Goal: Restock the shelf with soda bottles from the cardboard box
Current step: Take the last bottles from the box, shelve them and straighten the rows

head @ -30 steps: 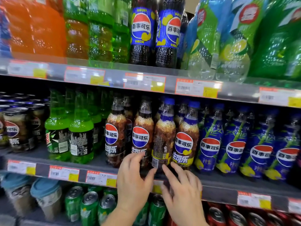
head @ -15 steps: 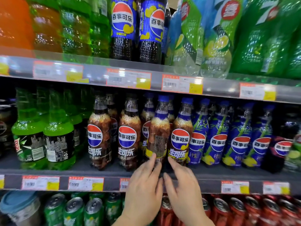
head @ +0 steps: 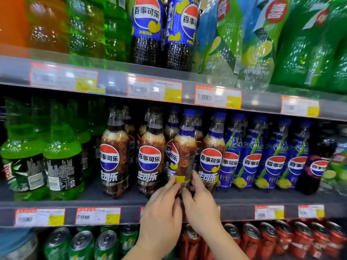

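Both hands clasp one blue-capped cola bottle (head: 185,156) low down: the left hand's (head: 161,209) grip and right hand's (head: 201,203) grip pinch its base, which stands on the middle shelf (head: 112,202) between neighbouring bottles.

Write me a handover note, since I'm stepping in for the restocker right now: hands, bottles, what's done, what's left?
Left hand and right hand: both hold the base of one blue-capped cola bottle, fingers curled round it.
Bottle: at the front of the middle shelf, between the black-capped colas and another blue-capped cola; its label is turned sideways. Whether its base rests on the shelf is hidden by the hands.
Done: front row looks full.
Left: probably turn the label forward, then release. The cardboard box is out of view.
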The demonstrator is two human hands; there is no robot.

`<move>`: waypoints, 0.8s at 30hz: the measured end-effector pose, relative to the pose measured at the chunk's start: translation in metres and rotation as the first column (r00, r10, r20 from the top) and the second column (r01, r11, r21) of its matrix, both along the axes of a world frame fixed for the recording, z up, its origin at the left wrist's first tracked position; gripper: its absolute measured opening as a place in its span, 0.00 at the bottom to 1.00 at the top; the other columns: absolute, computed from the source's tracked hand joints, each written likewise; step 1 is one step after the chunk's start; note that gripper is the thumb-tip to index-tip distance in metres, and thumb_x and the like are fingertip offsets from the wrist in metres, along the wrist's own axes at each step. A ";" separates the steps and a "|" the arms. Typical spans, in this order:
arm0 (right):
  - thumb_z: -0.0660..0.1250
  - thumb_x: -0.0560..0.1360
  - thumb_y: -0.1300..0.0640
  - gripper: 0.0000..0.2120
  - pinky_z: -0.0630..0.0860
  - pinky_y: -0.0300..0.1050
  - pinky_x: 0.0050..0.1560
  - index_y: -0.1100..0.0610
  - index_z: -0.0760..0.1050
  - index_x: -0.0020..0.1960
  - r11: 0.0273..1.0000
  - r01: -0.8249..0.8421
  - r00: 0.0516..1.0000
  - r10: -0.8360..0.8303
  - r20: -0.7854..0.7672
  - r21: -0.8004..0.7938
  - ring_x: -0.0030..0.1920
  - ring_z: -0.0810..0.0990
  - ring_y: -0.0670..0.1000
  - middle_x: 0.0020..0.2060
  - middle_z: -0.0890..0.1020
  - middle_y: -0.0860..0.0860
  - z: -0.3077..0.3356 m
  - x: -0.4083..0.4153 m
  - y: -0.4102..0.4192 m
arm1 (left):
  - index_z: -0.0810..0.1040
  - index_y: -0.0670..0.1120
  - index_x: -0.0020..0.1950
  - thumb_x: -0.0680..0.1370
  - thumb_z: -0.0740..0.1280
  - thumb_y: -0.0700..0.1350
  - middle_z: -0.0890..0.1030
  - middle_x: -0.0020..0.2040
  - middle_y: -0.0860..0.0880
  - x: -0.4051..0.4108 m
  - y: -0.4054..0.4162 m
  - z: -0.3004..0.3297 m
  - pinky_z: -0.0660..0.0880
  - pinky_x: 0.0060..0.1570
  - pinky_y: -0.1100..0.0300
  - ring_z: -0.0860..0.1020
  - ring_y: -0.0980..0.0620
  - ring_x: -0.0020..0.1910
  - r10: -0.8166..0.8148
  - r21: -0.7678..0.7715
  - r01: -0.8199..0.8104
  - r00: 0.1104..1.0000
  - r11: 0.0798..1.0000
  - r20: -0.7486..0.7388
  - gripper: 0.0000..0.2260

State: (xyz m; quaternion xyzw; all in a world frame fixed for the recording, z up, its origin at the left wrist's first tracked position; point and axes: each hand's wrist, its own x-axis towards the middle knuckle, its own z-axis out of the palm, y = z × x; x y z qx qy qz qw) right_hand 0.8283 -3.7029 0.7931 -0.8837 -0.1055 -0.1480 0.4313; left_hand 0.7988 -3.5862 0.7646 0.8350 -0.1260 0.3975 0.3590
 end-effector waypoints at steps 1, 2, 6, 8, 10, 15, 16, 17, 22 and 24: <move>0.61 0.76 0.50 0.25 0.76 0.51 0.56 0.40 0.60 0.72 1.000 0.009 1.000 -0.008 -0.007 0.008 0.56 0.78 0.49 0.57 0.81 0.46 0.001 0.001 0.001 | 0.76 0.47 0.64 0.75 0.58 0.47 0.77 0.64 0.53 0.000 0.001 0.002 0.66 0.62 0.67 0.72 0.59 0.61 -0.002 -0.013 0.002 1.000 1.000 0.005 0.19; 0.62 0.75 0.49 0.26 0.76 0.51 0.56 0.40 0.61 0.71 1.000 0.012 1.000 -0.012 -0.014 0.018 0.55 0.78 0.48 0.57 0.80 0.43 0.001 0.003 0.001 | 0.76 0.48 0.65 0.75 0.58 0.48 0.77 0.63 0.54 -0.001 0.002 0.003 0.66 0.62 0.67 0.72 0.60 0.62 0.000 -0.026 0.000 1.000 1.000 0.004 0.19; 0.67 0.74 0.47 0.24 0.77 0.44 0.53 0.41 0.64 0.68 0.999 -0.037 0.999 0.038 -0.017 0.031 0.48 0.79 0.40 0.50 0.81 0.36 0.005 0.004 0.007 | 0.74 0.48 0.67 0.75 0.58 0.49 0.73 0.65 0.56 -0.002 0.009 0.010 0.57 0.63 0.78 0.63 0.69 0.65 0.046 -0.090 -0.051 0.997 0.995 -0.056 0.21; 0.67 0.73 0.45 0.26 0.77 0.45 0.53 0.43 0.63 0.69 0.999 -0.030 1.000 0.030 0.005 0.024 0.49 0.80 0.42 0.50 0.81 0.38 0.004 0.004 0.011 | 0.72 0.48 0.69 0.75 0.58 0.49 0.73 0.67 0.54 -0.004 0.011 0.012 0.54 0.60 0.82 0.61 0.70 0.64 0.040 -0.096 -0.049 0.995 0.994 -0.087 0.22; 0.66 0.74 0.43 0.27 0.77 0.46 0.52 0.43 0.62 0.69 1.000 -0.014 0.999 0.014 0.037 0.004 0.51 0.80 0.45 0.51 0.81 0.39 0.004 0.004 0.015 | 0.68 0.51 0.71 0.75 0.58 0.49 0.72 0.65 0.58 -0.007 0.012 0.014 0.57 0.58 0.81 0.64 0.70 0.62 0.029 -0.111 -0.042 0.993 0.993 -0.114 0.23; 0.67 0.74 0.44 0.23 0.76 0.41 0.52 0.40 0.64 0.66 0.998 -0.067 0.996 0.067 0.050 0.000 0.52 0.78 0.41 0.49 0.78 0.33 0.003 0.004 0.016 | 0.61 0.53 0.75 0.75 0.56 0.51 0.69 0.60 0.62 -0.016 0.015 0.015 0.61 0.57 0.75 0.68 0.66 0.59 0.036 -0.113 -0.054 0.987 0.992 -0.155 0.27; 0.67 0.75 0.44 0.22 0.76 0.41 0.53 0.39 0.64 0.66 0.997 -0.073 0.996 0.073 0.049 0.000 0.52 0.78 0.40 0.50 0.78 0.33 0.003 0.004 0.016 | 0.61 0.52 0.75 0.75 0.57 0.51 0.70 0.61 0.61 -0.016 0.015 0.015 0.63 0.58 0.73 0.69 0.64 0.60 0.031 -0.106 -0.048 0.988 0.993 -0.154 0.27; 0.66 0.75 0.44 0.23 0.76 0.41 0.53 0.39 0.63 0.67 0.997 -0.074 0.996 0.074 0.051 -0.003 0.53 0.78 0.40 0.51 0.78 0.34 0.002 0.004 0.016 | 0.61 0.52 0.75 0.76 0.58 0.50 0.70 0.61 0.61 -0.016 0.016 0.015 0.64 0.58 0.71 0.70 0.64 0.61 0.023 -0.099 -0.038 0.989 0.994 -0.149 0.26; 0.66 0.75 0.43 0.27 0.74 0.41 0.55 0.45 0.63 0.71 0.998 -0.032 0.991 0.038 0.125 -0.049 0.58 0.74 0.44 0.60 0.73 0.43 -0.005 0.005 0.016 | 0.73 0.54 0.66 0.75 0.63 0.49 0.73 0.58 0.65 -0.017 0.032 0.014 0.72 0.59 0.66 0.72 0.67 0.59 0.092 -0.157 -0.091 0.996 0.983 0.002 0.19; 0.66 0.75 0.43 0.29 0.73 0.40 0.55 0.46 0.62 0.73 0.999 -0.034 0.991 0.039 0.125 -0.041 0.59 0.73 0.44 0.60 0.72 0.44 -0.006 0.006 0.017 | 0.78 0.49 0.61 0.74 0.63 0.49 0.74 0.60 0.59 -0.014 0.041 0.012 0.68 0.63 0.65 0.71 0.60 0.61 0.188 -0.088 -0.178 0.976 0.980 0.110 0.16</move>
